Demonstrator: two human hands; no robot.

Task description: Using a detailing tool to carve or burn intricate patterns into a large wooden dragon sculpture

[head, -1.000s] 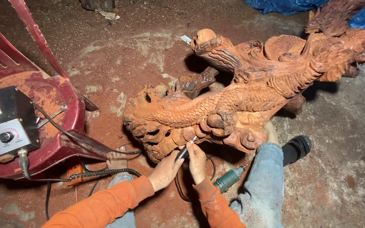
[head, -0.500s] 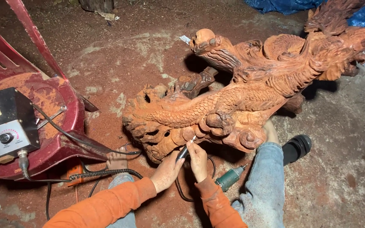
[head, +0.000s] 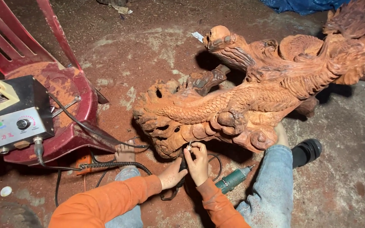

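While red sawdust coats the floor (head: pixel 157 55), both hands' fingers pinch a rotary handpiece (head: pixel 184 162) against the carving (head: pixel 241 105); bit hidden.

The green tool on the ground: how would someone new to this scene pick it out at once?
Start at the big reddish wood carving, then drop to the dusty floor under its lower edge, right of the right hand. The green tool lies unheld beside the blue-jeaned leg, the only green thing there.

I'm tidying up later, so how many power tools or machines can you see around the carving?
3. A black handpiece gripped by both hands beneath the wooden carving, a green grinder on the floor by the right knee, and a control box on the red chair. Others may be hidden.
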